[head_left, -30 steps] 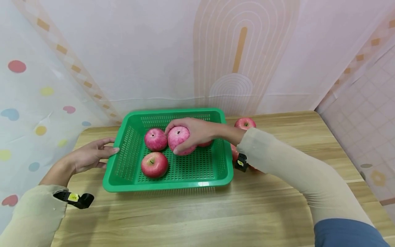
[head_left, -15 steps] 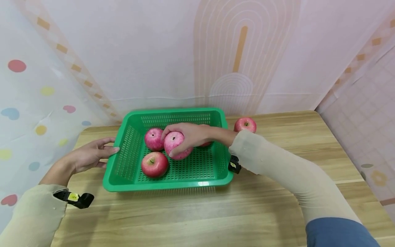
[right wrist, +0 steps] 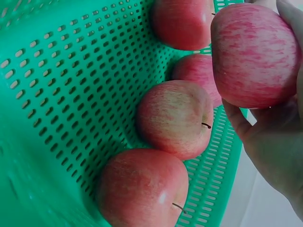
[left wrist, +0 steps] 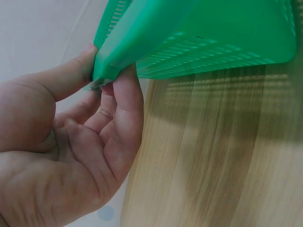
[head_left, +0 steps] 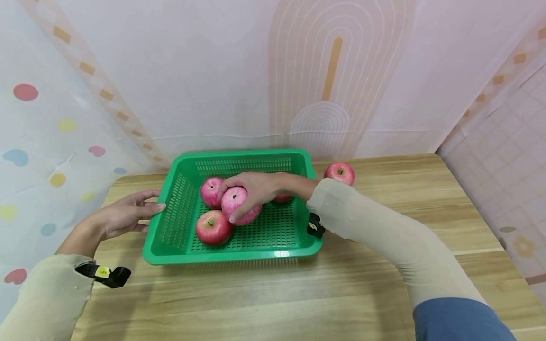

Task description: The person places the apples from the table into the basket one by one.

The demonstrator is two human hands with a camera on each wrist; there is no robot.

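In the head view my right hand [head_left: 258, 187] grips a pink-striped apple [head_left: 240, 204] inside the green plastic basket [head_left: 234, 256]. Thumb and fingers wrap its sides; the right wrist view shows this apple [right wrist: 255, 56] apart from the basket floor. A redder apple [head_left: 213, 228] lies at the basket's front left. Behind it sits another pink apple [head_left: 211, 192], partly covered by my fingers. Under my right wrist more fruit shows, and the right wrist view has two apples there, one with a curved stem [right wrist: 175, 118]. My left hand [left wrist: 71, 137] pinches the basket's left rim [left wrist: 123, 52].
On the wooden table [head_left: 273, 303], one apple [head_left: 340, 173] stands right of the basket, near the back wall [head_left: 213, 85]. The right sleeve [head_left: 375, 222] crosses over the basket's right rim and blocks the table behind it.
My right hand has carried the apple left and nearer to me within the basket. Apples glimpsed beside the right sleeve a second ago are out of sight. The left hand stays on the rim.
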